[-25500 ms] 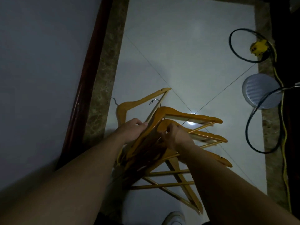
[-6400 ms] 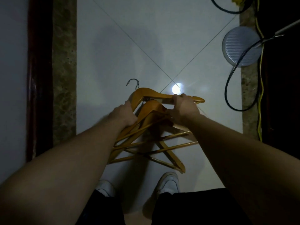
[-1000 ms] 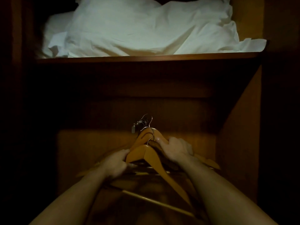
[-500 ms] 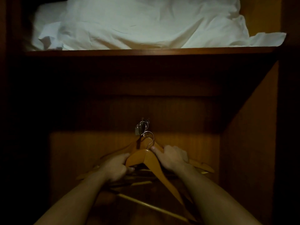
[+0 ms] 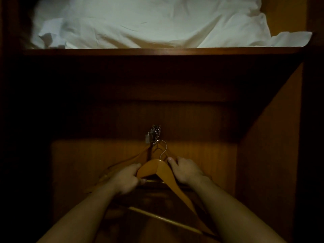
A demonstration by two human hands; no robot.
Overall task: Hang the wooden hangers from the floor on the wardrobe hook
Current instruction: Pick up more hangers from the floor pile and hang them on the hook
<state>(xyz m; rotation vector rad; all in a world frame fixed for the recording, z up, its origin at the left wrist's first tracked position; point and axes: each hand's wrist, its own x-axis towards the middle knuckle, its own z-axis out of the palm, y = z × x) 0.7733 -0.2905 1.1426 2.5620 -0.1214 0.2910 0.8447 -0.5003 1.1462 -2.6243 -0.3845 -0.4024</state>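
Inside a dim wardrobe, a metal wardrobe hook (image 5: pixel 152 135) sticks out of the back panel, with several wire hanger hooks looped over it. Several wooden hangers (image 5: pixel 128 159) hang from it behind my hands. The nearest wooden hanger (image 5: pixel 166 176) has its wire hook just below and right of the wardrobe hook, apart from it. My left hand (image 5: pixel 125 179) grips this hanger's left shoulder. My right hand (image 5: pixel 185 170) rests its fingers on the hangers behind its right shoulder.
A wooden shelf (image 5: pixel 157 50) runs across above, piled with white bedding (image 5: pixel 149 21). The wardrobe's right side wall (image 5: pixel 270 155) stands close to my right arm. The left side is too dark to make out.
The nearest hanger has dropped a little, its wire hook now sitting lower and clear of the wardrobe hook. My head has moved closer to the wardrobe.
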